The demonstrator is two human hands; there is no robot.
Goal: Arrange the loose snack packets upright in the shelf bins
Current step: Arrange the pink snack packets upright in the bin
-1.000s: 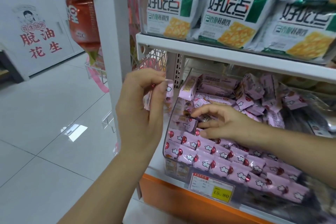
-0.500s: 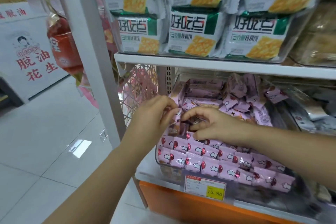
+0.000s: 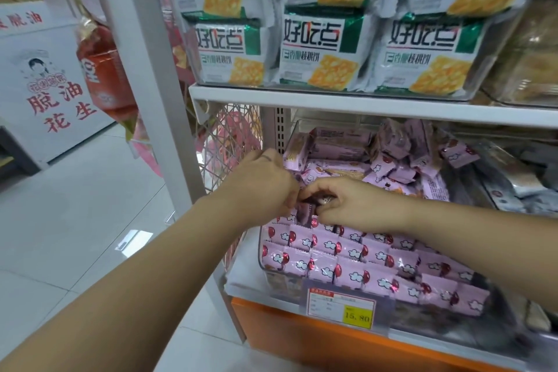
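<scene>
1. Meeting over the clear bin on the lower shelf: left hand and right hand, fingertips all but touching.
2. Right hand: fingers and thumb curled, pinching one small packet just above the standing rows; left hand: fingers curled at the same spot, tips hidden; whether it has hold cannot be told.
3. Stock: pink snack packets upright in rows across the front of the bin; loose heap jumbled at the back.
4. Handling, by judgement: light, soft film, slippery, contents probably crushable; take by the crimped top edge; slide down between neighbours.
</scene>
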